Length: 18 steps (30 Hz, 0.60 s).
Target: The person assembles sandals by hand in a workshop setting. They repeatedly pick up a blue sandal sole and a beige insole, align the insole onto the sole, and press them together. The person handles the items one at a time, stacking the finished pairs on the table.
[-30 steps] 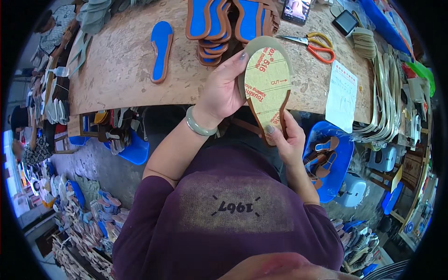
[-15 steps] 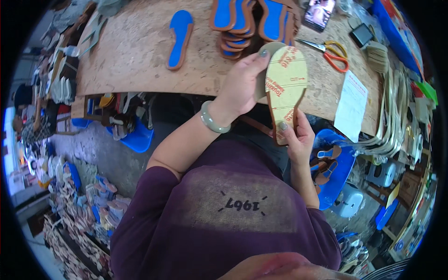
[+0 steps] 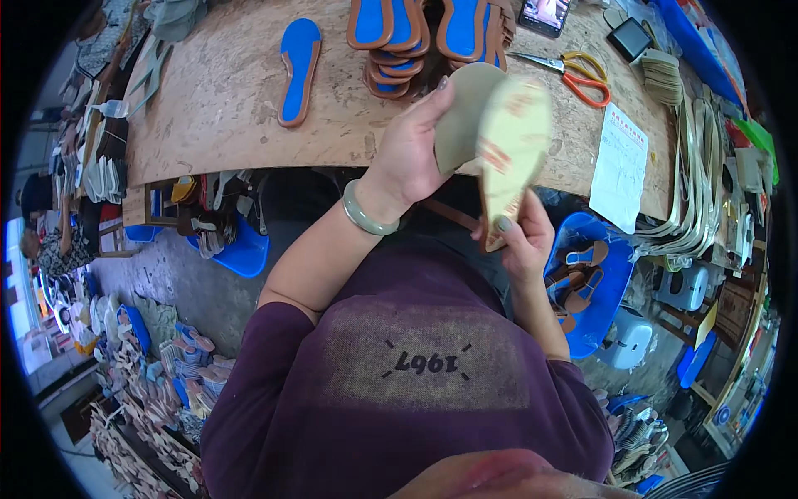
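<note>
Over the front edge of the wooden table [image 3: 218,125], my left hand [image 3: 407,156] grips a thin, rounded grey-beige sole-shaped piece [image 3: 462,116] between thumb and fingers. My right hand [image 3: 529,239] pinches the narrow heel end of a shoe insole [image 3: 517,141], whose pale yellow face with red print is smeared by motion. A brown rim runs along the insole's edge. The two pieces are side by side, the insole partly covering the beige one. Behind them, stacked blue-and-brown insoles [image 3: 463,32] lie on the table, with a single blue-and-brown insole [image 3: 298,73] apart to the left.
Scissors [image 3: 573,75] with yellow and orange handles lie right of the stacks, near a phone [image 3: 544,15]. A paper sheet [image 3: 620,162] overhangs the table's right front. Below stands a blue tub [image 3: 598,312] with brown shoe parts. Long beige strips [image 3: 688,183] hang at the right.
The grey-beige piece has come away to the left from behind the insole, along with my left hand. The insole has tilted slightly in my right hand. The whole view has shifted a little.
</note>
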Tool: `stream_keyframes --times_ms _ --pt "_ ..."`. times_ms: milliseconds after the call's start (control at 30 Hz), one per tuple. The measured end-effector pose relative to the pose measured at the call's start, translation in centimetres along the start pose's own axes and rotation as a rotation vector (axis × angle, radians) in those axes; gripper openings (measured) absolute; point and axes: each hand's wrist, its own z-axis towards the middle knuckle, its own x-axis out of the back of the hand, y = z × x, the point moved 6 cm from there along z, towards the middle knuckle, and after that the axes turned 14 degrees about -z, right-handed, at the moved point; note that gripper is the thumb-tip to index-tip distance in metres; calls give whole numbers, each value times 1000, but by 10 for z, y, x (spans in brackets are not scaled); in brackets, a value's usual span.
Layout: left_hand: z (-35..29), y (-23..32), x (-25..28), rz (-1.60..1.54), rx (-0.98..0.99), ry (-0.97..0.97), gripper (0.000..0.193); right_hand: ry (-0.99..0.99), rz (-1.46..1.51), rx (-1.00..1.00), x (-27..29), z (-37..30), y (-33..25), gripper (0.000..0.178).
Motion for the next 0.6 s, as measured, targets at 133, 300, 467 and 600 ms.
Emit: stream_keyframes --times_ms 133,300,467,600 --pt "2 8 1 -123 63 -42 48 62 -89 71 6 -2 -14 45" --pt "4 5 -9 47 23 -46 55 -21 -321 -65 -7 2 -6 48" --pt "3 5 -9 62 53 -54 56 -12 -310 -100 -10 3 -9 48" --pt "1 5 -12 71 41 -57 56 -19 -306 -111 -10 3 -8 49"
